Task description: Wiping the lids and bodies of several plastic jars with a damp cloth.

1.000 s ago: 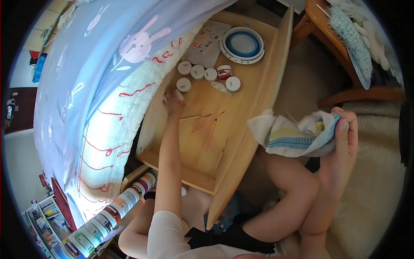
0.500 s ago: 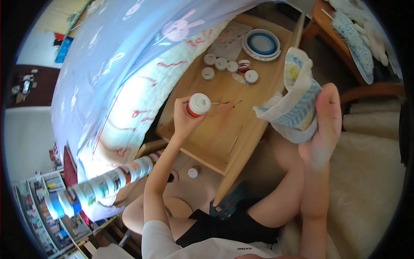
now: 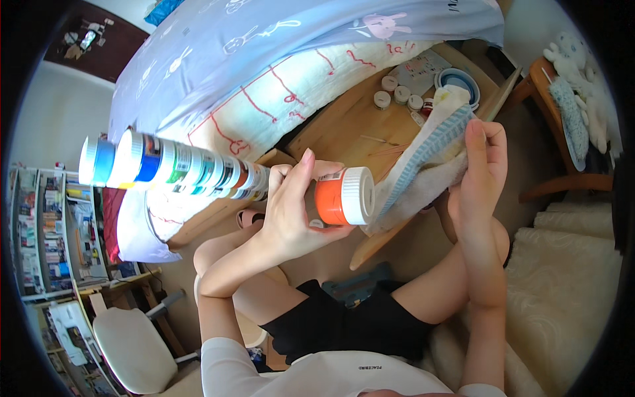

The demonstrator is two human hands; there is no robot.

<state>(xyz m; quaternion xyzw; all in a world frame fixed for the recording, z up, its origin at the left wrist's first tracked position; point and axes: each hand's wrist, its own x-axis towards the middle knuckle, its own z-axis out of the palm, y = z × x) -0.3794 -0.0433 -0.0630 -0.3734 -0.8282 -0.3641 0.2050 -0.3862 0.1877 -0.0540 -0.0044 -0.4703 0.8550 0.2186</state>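
My left hand (image 3: pixel 294 205) is wrapped round a small orange paint jar (image 3: pixel 333 197) with a white screw lid, tipped so the lid faces right. My right hand (image 3: pixel 481 162) grips a white cloth (image 3: pixel 430 159) with blue stripes and a yellowish patch. The cloth hangs in folds beside the jar's lid, and I cannot tell whether they touch. Left of my left hand, a long stack of paint jars (image 3: pixel 178 162) with white lids and varied colours leans at a slant.
Beyond my hands is an open wooden drawer (image 3: pixel 324 135) with several white-lidded jars (image 3: pixel 401 94), thin brushes (image 3: pixel 383 151) and a blue-white round container (image 3: pixel 456 83). A bed with a blue rabbit-print cover (image 3: pixel 291 30) stands left. A wooden chair (image 3: pixel 539 86) with plush toys is at right.
My left hand has brought the orange jar nearer and turned it on its side. The cloth now hangs longer and closer to the jar. The view has shifted.
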